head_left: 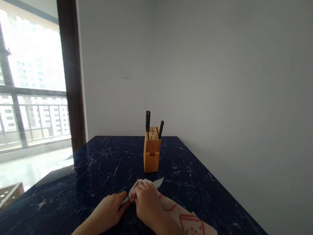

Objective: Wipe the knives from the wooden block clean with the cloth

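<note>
A kitchen knife point(159, 183) is held over the table, its blade tip pointing away to the right. My left hand point(111, 207) is closed around its handle. Folded over the blade is a white cloth with red markings point(194, 226), pinched by my right hand point(146, 201). The cloth's loose end trails under my right forearm towards the lower right. Most of the blade is hidden by the cloth and my fingers. Just beyond the blade tip stands a wooden knife block point(152, 154), with two black-handled knives point(147, 121) upright in its slots.
Everything rests on a dark blue, marble-patterned table point(107, 164). Grey walls point(230, 102) meet behind it, the right one running along the table's edge. To the left are a glazed window point(34, 61) with a dark frame and part of a pale perforated chair point(1, 200).
</note>
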A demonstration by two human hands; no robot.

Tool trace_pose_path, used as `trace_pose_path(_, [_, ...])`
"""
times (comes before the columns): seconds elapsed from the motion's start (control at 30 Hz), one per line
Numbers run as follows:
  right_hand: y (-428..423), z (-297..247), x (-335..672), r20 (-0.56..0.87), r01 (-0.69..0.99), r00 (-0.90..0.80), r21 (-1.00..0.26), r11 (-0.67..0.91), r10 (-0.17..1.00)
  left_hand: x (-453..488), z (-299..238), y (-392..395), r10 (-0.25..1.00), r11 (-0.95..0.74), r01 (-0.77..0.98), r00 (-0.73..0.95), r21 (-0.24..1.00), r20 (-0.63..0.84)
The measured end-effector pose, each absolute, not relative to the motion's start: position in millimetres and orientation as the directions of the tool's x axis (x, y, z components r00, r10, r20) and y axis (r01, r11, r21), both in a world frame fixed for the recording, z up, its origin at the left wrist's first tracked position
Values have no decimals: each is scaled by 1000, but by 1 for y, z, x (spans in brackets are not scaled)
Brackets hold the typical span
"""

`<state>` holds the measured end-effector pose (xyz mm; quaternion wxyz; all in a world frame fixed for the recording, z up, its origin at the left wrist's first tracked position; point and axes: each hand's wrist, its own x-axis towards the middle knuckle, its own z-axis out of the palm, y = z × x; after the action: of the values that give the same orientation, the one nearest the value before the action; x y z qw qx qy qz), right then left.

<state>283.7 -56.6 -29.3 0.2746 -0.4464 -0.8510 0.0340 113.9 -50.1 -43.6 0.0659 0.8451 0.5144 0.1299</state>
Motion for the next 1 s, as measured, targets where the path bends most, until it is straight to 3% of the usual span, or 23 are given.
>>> trace_pose_path(0.37, [-49,-28,285,383,866,-176,-378,328,907,114,-45,-49,906,-422,876,400,234,134])
trace_pose_path(0.63, [-51,-39,277,483,773,-274,-404,489,832,117,-35,-54,913,-408,881,398,240,90])
trace_pose_path(1.0, [-54,-37,280,454,759,-411,-309,572,791,115,-40,-51,903,-429,869,415,248,109])
